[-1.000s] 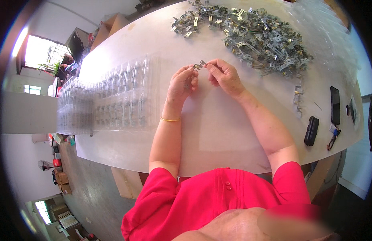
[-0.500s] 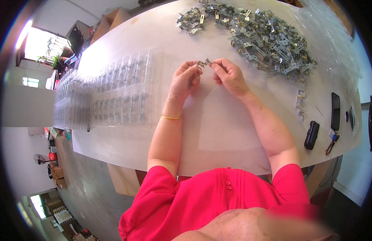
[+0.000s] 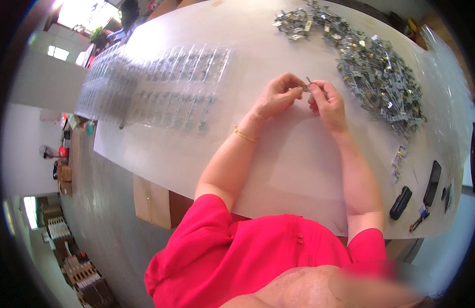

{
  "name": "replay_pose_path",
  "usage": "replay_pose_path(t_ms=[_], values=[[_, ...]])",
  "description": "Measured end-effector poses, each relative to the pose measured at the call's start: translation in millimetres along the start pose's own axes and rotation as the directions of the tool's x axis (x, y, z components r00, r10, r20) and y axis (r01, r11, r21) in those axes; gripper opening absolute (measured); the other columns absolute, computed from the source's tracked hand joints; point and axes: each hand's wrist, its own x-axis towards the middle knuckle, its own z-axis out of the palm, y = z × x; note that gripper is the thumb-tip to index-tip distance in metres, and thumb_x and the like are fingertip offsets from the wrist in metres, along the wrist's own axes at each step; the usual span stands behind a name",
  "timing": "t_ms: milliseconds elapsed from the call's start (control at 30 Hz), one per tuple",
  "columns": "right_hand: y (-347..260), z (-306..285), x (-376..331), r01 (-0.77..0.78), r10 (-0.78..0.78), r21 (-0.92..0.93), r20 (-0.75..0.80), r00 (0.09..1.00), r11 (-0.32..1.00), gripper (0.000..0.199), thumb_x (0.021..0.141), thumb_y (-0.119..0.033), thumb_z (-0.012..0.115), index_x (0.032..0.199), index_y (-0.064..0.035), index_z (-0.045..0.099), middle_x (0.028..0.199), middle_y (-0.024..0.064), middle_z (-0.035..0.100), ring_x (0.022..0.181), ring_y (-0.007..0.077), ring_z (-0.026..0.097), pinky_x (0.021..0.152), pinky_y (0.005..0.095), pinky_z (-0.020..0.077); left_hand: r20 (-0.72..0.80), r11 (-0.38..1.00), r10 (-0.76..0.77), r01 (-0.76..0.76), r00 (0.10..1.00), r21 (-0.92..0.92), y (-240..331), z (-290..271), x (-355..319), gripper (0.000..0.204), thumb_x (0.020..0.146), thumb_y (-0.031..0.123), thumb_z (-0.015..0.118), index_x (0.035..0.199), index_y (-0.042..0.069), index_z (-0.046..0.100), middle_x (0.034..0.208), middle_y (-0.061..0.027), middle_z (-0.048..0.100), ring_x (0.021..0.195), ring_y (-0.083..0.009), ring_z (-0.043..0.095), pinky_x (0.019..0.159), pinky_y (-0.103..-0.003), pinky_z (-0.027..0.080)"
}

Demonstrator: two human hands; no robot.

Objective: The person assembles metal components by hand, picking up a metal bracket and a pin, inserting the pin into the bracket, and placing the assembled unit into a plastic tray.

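1. Head view: the left hand (image 3: 276, 96) and the right hand (image 3: 326, 100) meet over the white table (image 3: 299, 164), fingertips pressed together on one small metal part (image 3: 306, 86) held between them, raised just off the surface, probably so both hands can work it freely.
2. The pile of metal parts (image 3: 377, 77) lies just to the right, within easy reach of the right hand.
3. Clear plastic trays (image 3: 160, 87) spread in rows to the left, near the left hand.
4. A dark phone (image 3: 432, 183), a black case (image 3: 400, 203) and a few loose metal pieces (image 3: 398, 160) sit apart at the right edge, away from the work.
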Motion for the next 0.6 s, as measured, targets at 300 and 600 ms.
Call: replay_pose_path(t_ms=[300,600], values=[[10,0,4,0.222,-0.249,-0.157,-0.184,0.951,0.962,0.011,0.095,-0.018,0.066,0.095,-0.0072,0.069,0.081,-0.0059,0.061,0.069,0.0012,0.049,0.061,0.0199,0.0403,0.06,0.998,0.004,-0.007,0.998,0.059,5,2,-2,0.018,0.093,0.014,0.063,0.109,0.006,0.064,0.083,-0.0001,0.063,0.062,-0.002,0.048,0.053,-0.018,0.038],[4,-4,5,0.075,-0.072,0.01,-0.142,0.987,0.997,0.014,0.096,-0.021,0.066,0.095,-0.0069,0.067,0.073,-0.0041,0.059,0.059,0.004,0.048,0.054,0.0227,0.0407,-0.045,0.922,-0.055,0.033,0.997,-0.385,4,-15,2,0.017,0.093,0.009,0.062,0.109,0.003,0.063,0.082,-0.0056,0.064,0.05,-0.0037,0.042,0.043,-0.019,0.03]])
